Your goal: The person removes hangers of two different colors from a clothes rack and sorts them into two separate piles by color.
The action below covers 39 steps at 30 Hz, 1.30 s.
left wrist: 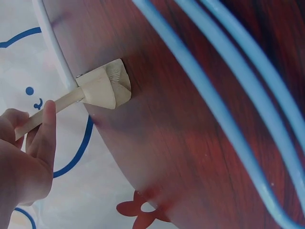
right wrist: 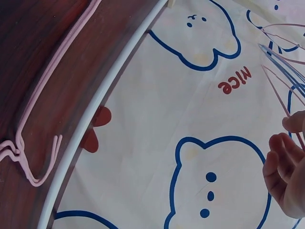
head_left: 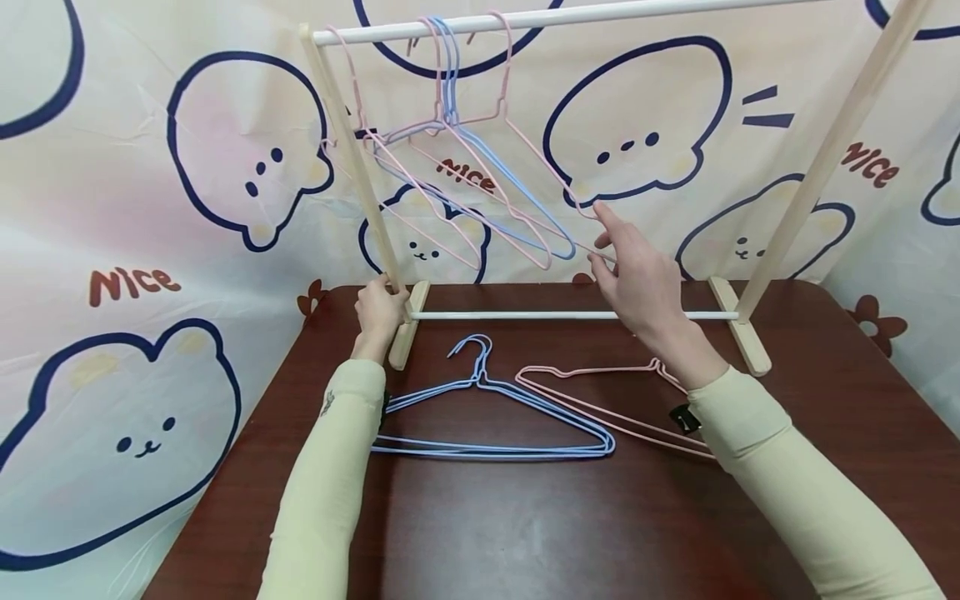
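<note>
My left hand (head_left: 381,312) grips the left wooden post (head_left: 352,158) of a hanger rack, low down by its foot (left wrist: 102,88). In the left wrist view the fingers curl round that post. My right hand (head_left: 637,279) holds the outer corner of a pink hanger (head_left: 536,154), with its thumb and fingers about the wire. That hanger hooks over the rack's white top rod (head_left: 585,14), rightmost of those hanging. To its left hang blue hangers (head_left: 517,187) and more pink hangers (head_left: 420,183), overlapping one another.
Stacked blue hangers (head_left: 495,454) lie on the dark wooden table (head_left: 480,525) before the rack. Pink hangers (head_left: 585,408) lie to their right, partly under my right forearm. A white lower bar (head_left: 525,316) joins the posts. A printed cloth (head_left: 150,217) stands behind.
</note>
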Each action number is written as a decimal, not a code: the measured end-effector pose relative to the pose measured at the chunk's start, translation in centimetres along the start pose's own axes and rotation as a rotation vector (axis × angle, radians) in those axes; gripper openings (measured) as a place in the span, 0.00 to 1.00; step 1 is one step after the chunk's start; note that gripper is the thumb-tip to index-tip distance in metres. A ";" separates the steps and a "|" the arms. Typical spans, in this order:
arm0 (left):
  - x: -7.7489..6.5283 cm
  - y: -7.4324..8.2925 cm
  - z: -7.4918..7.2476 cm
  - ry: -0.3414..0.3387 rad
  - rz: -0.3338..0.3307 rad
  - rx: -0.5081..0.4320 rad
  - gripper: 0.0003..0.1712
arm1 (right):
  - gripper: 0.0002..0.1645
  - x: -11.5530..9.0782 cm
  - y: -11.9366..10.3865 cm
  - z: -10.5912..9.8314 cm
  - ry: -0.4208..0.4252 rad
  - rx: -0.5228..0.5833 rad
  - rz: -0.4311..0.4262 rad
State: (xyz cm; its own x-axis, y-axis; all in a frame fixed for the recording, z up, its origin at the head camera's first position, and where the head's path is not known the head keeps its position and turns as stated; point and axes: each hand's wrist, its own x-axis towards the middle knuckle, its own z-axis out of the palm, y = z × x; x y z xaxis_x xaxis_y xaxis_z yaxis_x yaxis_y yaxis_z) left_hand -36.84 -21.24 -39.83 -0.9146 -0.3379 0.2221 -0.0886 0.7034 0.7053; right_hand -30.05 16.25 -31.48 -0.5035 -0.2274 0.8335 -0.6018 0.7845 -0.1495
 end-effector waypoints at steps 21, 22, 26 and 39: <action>0.2 -0.5 0.0 0.007 -0.023 -0.023 0.11 | 0.33 0.2 -0.5 -0.9 0.060 0.052 0.007; 0.1 -0.5 0.0 0.008 -0.020 -0.022 0.11 | 0.33 0.2 -0.5 -0.9 0.070 0.056 0.007; 0.1 -0.5 0.1 0.010 -0.014 -0.022 0.11 | 0.32 0.2 -0.6 -1.4 0.106 0.074 0.009; 0.3 -0.3 0.5 0.000 -0.007 -0.029 0.11 | 0.32 -1.3 -0.1 -4.2 0.135 0.122 0.091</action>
State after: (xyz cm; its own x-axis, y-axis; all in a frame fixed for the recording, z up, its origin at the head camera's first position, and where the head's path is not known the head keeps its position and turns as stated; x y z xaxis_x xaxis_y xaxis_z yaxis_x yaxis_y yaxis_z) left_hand -37.25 -21.23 -40.29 -0.9139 -0.3426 0.2175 -0.0832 0.6828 0.7259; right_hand -26.71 18.87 -30.29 -0.4765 -0.0734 0.8761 -0.6328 0.7204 -0.2838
